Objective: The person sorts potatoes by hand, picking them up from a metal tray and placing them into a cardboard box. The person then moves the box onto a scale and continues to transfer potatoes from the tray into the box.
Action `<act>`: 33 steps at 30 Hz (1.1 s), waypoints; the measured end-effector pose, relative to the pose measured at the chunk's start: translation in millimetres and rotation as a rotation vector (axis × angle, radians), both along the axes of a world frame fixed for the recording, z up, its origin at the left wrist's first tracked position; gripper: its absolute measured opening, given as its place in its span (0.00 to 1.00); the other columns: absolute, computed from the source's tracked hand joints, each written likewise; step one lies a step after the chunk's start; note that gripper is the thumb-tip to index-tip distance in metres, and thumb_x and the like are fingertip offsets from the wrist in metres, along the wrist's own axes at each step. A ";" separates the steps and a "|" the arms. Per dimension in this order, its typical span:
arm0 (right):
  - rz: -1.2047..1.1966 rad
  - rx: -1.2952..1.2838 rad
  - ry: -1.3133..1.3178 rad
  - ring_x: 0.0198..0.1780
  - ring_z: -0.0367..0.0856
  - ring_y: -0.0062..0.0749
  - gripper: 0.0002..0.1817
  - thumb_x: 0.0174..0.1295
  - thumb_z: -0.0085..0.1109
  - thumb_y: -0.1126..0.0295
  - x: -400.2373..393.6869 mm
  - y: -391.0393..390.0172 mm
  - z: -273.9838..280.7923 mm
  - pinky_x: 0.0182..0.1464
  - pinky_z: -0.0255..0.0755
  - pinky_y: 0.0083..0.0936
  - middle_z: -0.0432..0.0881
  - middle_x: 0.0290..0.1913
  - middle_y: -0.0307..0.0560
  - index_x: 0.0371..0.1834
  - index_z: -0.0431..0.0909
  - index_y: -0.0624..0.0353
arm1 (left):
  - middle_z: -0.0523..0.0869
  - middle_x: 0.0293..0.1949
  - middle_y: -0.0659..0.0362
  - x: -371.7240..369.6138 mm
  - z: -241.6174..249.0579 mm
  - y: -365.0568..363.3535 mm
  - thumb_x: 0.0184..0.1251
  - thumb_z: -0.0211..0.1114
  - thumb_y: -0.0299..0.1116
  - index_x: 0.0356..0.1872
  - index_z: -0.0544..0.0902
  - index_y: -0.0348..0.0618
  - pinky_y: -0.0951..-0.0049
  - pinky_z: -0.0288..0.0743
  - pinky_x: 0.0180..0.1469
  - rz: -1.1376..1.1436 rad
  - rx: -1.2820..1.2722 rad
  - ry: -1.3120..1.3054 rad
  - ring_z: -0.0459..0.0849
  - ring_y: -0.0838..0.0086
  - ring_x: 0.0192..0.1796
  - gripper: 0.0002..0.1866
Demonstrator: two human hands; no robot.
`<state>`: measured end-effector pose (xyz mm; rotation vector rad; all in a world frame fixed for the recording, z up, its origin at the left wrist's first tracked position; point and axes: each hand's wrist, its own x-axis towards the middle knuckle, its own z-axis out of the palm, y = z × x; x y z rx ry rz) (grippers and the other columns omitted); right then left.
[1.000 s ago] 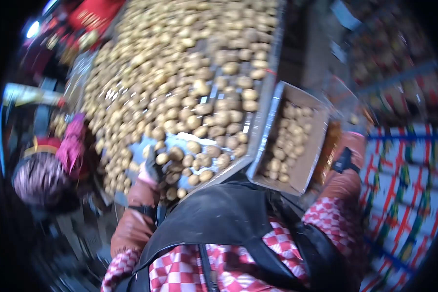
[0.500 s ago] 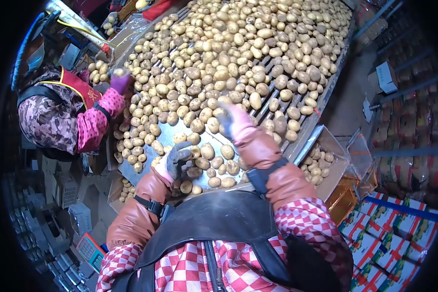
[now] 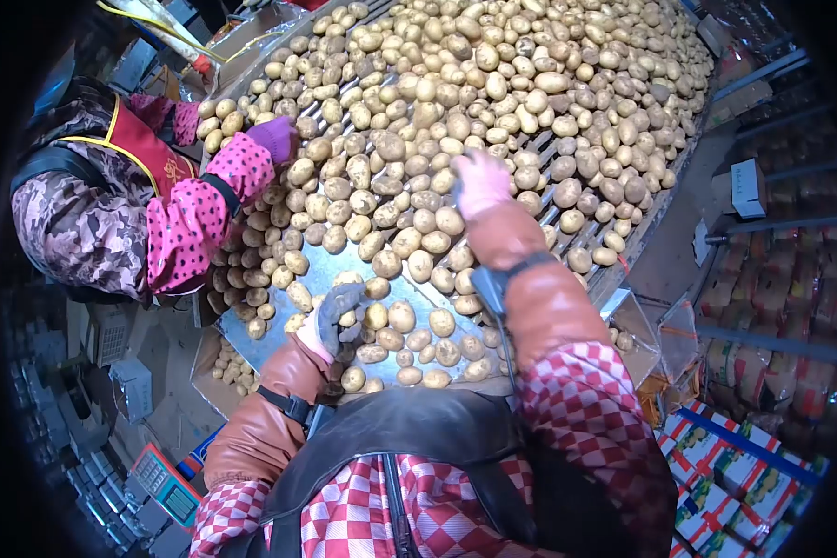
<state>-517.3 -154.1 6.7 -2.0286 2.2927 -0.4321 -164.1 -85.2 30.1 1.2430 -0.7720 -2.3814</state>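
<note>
My left hand (image 3: 333,318), in a grey and pink glove, is low over a metal plate (image 3: 330,270) at the near end of the sorting table. Its fingers are curved and apart from the thumb, close beside several potatoes (image 3: 401,316); part of the palm is hidden. My right hand (image 3: 482,181), also gloved, reaches forward over the heaped potatoes (image 3: 423,200) on the slatted part of the table. Its fingers are stretched out and slightly blurred, and no held potato shows.
At the left, a co-worker's purple-gloved hand (image 3: 274,139) touches the potatoes. Boxes with potatoes stand below the table's left (image 3: 216,381) and right (image 3: 634,346) sides. A red-edged scale (image 3: 166,485) is low left. Printed cartons (image 3: 730,479) are stacked low right.
My right hand has moved up and to the right over the heap. My left hand stays near the plate. The co-worker's hand has shifted right, and the view has turned slightly.
</note>
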 end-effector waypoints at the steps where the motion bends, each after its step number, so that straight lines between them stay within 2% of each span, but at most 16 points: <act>1: -0.080 -0.022 -0.008 0.56 0.73 0.50 0.15 0.54 0.62 0.63 -13.6 20.0 -1.6 0.60 0.63 0.48 0.76 0.52 0.48 0.47 0.78 0.46 | 0.78 0.32 0.64 -1.3 -12.8 2.7 0.69 0.59 0.39 0.51 0.79 0.43 0.86 0.62 0.21 -0.110 -0.481 -0.150 0.75 0.84 0.28 0.15; 2: -0.159 -0.037 -0.016 0.53 0.75 0.49 0.14 0.54 0.62 0.63 -24.6 45.7 -5.3 0.57 0.66 0.46 0.77 0.48 0.48 0.44 0.78 0.48 | 0.78 0.32 0.64 -2.5 -11.8 -0.7 0.69 0.59 0.39 0.51 0.79 0.43 0.86 0.62 0.21 -0.104 -0.469 -0.149 0.75 0.84 0.28 0.15; 4: -0.204 0.051 0.123 0.56 0.74 0.47 0.15 0.54 0.64 0.59 -50.1 94.9 -9.9 0.58 0.65 0.47 0.77 0.51 0.49 0.43 0.79 0.49 | 0.78 0.26 0.64 -4.7 -6.2 -5.5 0.68 0.61 0.40 0.46 0.80 0.43 0.82 0.61 0.19 0.049 -0.002 -0.083 0.74 0.82 0.23 0.13; 5: -0.270 0.019 0.144 0.57 0.73 0.48 0.15 0.54 0.64 0.57 -65.1 110.5 -12.6 0.59 0.64 0.47 0.77 0.53 0.49 0.43 0.79 0.49 | 0.78 0.23 0.64 -10.0 -9.7 -6.8 0.67 0.62 0.43 0.42 0.81 0.43 0.81 0.61 0.18 0.057 -0.003 -0.142 0.72 0.80 0.18 0.14; 9: -0.559 -0.135 0.404 0.62 0.71 0.46 0.17 0.57 0.62 0.55 -94.9 113.2 -10.5 0.62 0.63 0.47 0.75 0.60 0.50 0.46 0.80 0.50 | 0.78 0.25 0.61 -15.3 -33.7 -15.9 0.68 0.61 0.45 0.43 0.79 0.40 0.79 0.64 0.18 -0.029 -0.122 -0.184 0.75 0.77 0.20 0.17; 10: -0.551 -0.134 0.407 0.62 0.71 0.46 0.17 0.57 0.62 0.55 -98.0 97.2 -4.4 0.62 0.63 0.47 0.75 0.60 0.50 0.46 0.80 0.50 | 0.78 0.25 0.61 -19.5 -32.7 -18.2 0.68 0.61 0.45 0.43 0.79 0.40 0.79 0.64 0.18 -0.022 -0.117 -0.182 0.75 0.77 0.20 0.17; 12: -0.314 -0.130 -0.094 0.63 0.72 0.49 0.23 0.57 0.62 0.62 -92.9 58.5 20.6 0.65 0.63 0.43 0.74 0.62 0.52 0.58 0.77 0.49 | 0.78 0.25 0.61 -25.4 -30.3 -19.9 0.67 0.61 0.46 0.43 0.79 0.40 0.79 0.65 0.18 -0.007 -0.076 -0.165 0.75 0.77 0.20 0.18; 14: -0.201 -0.030 -0.207 0.59 0.74 0.53 0.25 0.58 0.61 0.61 -84.2 9.8 31.2 0.63 0.66 0.38 0.73 0.62 0.54 0.60 0.74 0.52 | 0.79 0.24 0.63 -21.6 -39.4 -23.4 0.70 0.60 0.46 0.48 0.80 0.41 0.79 0.65 0.20 -0.045 -0.049 -0.149 0.75 0.79 0.22 0.18; 18: -0.124 0.385 0.076 0.65 0.71 0.51 0.31 0.58 0.54 0.68 -70.8 -60.2 8.4 0.67 0.66 0.38 0.67 0.68 0.55 0.69 0.64 0.51 | 0.79 0.25 0.61 -17.3 -41.6 -24.1 0.71 0.59 0.47 0.48 0.80 0.41 0.78 0.66 0.21 -0.028 -0.014 -0.111 0.76 0.77 0.22 0.19; 19: -0.167 0.431 0.125 0.65 0.71 0.52 0.29 0.61 0.48 0.70 -62.1 -63.9 12.5 0.66 0.66 0.41 0.67 0.69 0.55 0.69 0.64 0.51 | 0.80 0.25 0.61 -17.6 -43.1 -24.0 0.71 0.60 0.47 0.48 0.80 0.40 0.78 0.67 0.21 -0.041 -0.039 -0.100 0.76 0.77 0.23 0.19; 24: -0.275 0.446 0.020 0.64 0.72 0.53 0.25 0.65 0.38 0.71 -38.8 -38.2 21.8 0.64 0.68 0.43 0.70 0.65 0.59 0.66 0.66 0.51 | 0.81 0.27 0.60 -16.2 -49.4 -21.5 0.68 0.62 0.43 0.46 0.80 0.39 0.74 0.70 0.25 -0.063 -0.109 -0.081 0.78 0.75 0.25 0.17; 28: -0.311 0.520 -0.010 0.60 0.75 0.54 0.19 0.60 0.53 0.66 -49.6 -17.6 -6.0 0.60 0.71 0.42 0.72 0.60 0.59 0.55 0.74 0.54 | 0.82 0.32 0.58 -12.1 -15.9 -22.7 0.68 0.62 0.41 0.54 0.77 0.39 0.73 0.75 0.30 -0.092 -0.073 -0.026 0.81 0.73 0.30 0.20; 30: -0.278 0.497 -0.038 0.58 0.76 0.55 0.18 0.57 0.59 0.63 -49.4 -10.7 4.2 0.58 0.72 0.42 0.73 0.58 0.58 0.51 0.77 0.55 | 0.82 0.41 0.55 -22.9 3.3 -30.2 0.69 0.60 0.37 0.66 0.68 0.41 0.70 0.80 0.41 0.026 0.123 0.247 0.84 0.68 0.41 0.26; 31: -0.314 0.309 -0.113 0.56 0.76 0.54 0.19 0.53 0.64 0.63 -40.5 -1.5 23.7 0.57 0.73 0.41 0.74 0.55 0.58 0.49 0.77 0.56 | 0.79 0.53 0.53 -25.2 5.4 -34.5 0.70 0.58 0.32 0.73 0.57 0.46 0.64 0.80 0.51 -0.014 0.144 0.390 0.81 0.63 0.54 0.33; 32: -0.346 0.126 -0.188 0.54 0.77 0.54 0.21 0.49 0.69 0.62 -29.5 10.7 38.6 0.56 0.74 0.40 0.76 0.53 0.57 0.46 0.78 0.56 | 0.79 0.53 0.53 -33.6 12.3 -36.2 0.70 0.58 0.32 0.73 0.57 0.46 0.64 0.80 0.51 -0.008 0.146 0.391 0.81 0.63 0.54 0.33; 33: -0.194 -0.036 -0.302 0.52 0.77 0.54 0.20 0.49 0.69 0.64 -15.2 20.3 44.8 0.55 0.74 0.39 0.76 0.51 0.56 0.46 0.78 0.56 | 0.76 0.57 0.53 -49.2 22.5 -38.3 0.70 0.57 0.31 0.75 0.54 0.48 0.62 0.78 0.55 -0.022 0.100 0.439 0.79 0.62 0.57 0.34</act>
